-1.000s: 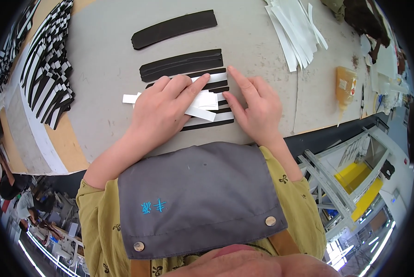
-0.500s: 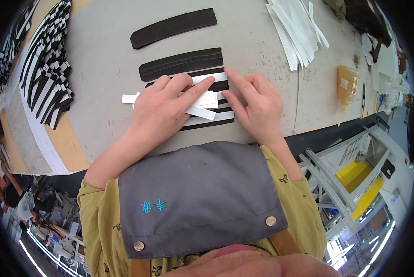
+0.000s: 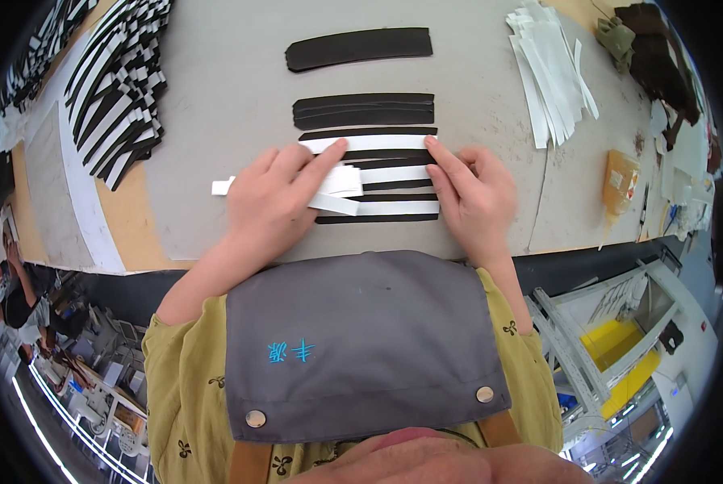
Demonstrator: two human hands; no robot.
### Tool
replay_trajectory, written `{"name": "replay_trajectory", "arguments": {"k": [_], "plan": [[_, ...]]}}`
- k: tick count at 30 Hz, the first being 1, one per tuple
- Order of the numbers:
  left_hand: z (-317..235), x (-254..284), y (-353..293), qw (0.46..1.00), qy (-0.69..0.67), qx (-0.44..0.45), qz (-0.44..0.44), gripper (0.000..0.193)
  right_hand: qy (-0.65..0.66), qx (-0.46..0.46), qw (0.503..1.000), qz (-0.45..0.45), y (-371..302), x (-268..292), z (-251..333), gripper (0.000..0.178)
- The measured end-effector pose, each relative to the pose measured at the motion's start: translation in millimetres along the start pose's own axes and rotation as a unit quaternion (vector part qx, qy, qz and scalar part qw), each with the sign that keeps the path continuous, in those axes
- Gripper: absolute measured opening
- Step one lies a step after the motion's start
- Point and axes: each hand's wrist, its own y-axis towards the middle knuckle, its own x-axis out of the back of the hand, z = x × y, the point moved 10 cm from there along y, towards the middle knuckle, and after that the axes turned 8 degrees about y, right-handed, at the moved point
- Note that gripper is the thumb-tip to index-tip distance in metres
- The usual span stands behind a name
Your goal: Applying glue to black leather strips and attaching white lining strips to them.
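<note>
My left hand (image 3: 271,192) is closed over a small stack of white strips (image 3: 347,181). Its extended index fingertip presses on a white strip (image 3: 386,143) lying along a black curved-end fabric band. My right hand (image 3: 476,187) has its index fingertip on the right end of that same strip. Its thumb, apart from the index finger, touches the edge of the band below; the other fingers are curled in. Two more black bands with white strips on them lie nearer to me, the nearest (image 3: 398,208) by the table's front. My left hand covers their left ends.
Two plain black bands (image 3: 361,50) lie farther back. Black-and-white strips (image 3: 123,89) are heaped at the left, loose white strips (image 3: 547,81) at the back right. An amber squeeze bottle (image 3: 620,184) lies at right. A metal frame (image 3: 599,339) stands beyond the table's front edge.
The view has shifted, so the table things appear farther right. My left index finger has slid leftward along the white strip. My right index fingertip has come onto the strip's right end.
</note>
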Motion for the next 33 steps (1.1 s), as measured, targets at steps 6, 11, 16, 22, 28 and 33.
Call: {"name": "replay_trajectory", "arguments": {"k": [6, 11, 16, 22, 28, 33], "plan": [[18.9, 9.8, -21.4, 0.999, 0.003, 0.047, -0.019, 0.072, 0.039, 0.005, 0.999, 0.016, 1.0, 2.1, 0.7, 0.037], [34.7, 34.3, -27.9, 0.985, -0.138, 0.082, -0.065, 0.053, 0.170, -0.083, 0.980, -0.067, -8.5, 18.7, -24.5, 0.034], [45.9, -5.3, -46.1, 0.714, -0.619, 0.300, 0.131, 0.033, 0.222, -0.046, 0.972, -0.066, -1.0, 20.1, -2.6, 0.014], [10.7, -18.9, -37.8, 0.608, -0.700, 0.315, 0.201, 0.034, 0.343, -0.082, 0.934, 0.055, 30.6, -8.6, 42.6, 0.011], [4.2, -24.2, -30.8, 0.616, -0.688, 0.322, 0.206, 0.030, 0.421, -0.112, 0.887, 0.154, 37.6, -34.8, 59.6, 0.013], [0.6, -28.0, -30.3, 0.616, -0.691, 0.308, 0.220, 0.032, 0.499, -0.190, 0.824, 0.188, 25.7, -55.9, 52.4, 0.012]]}}
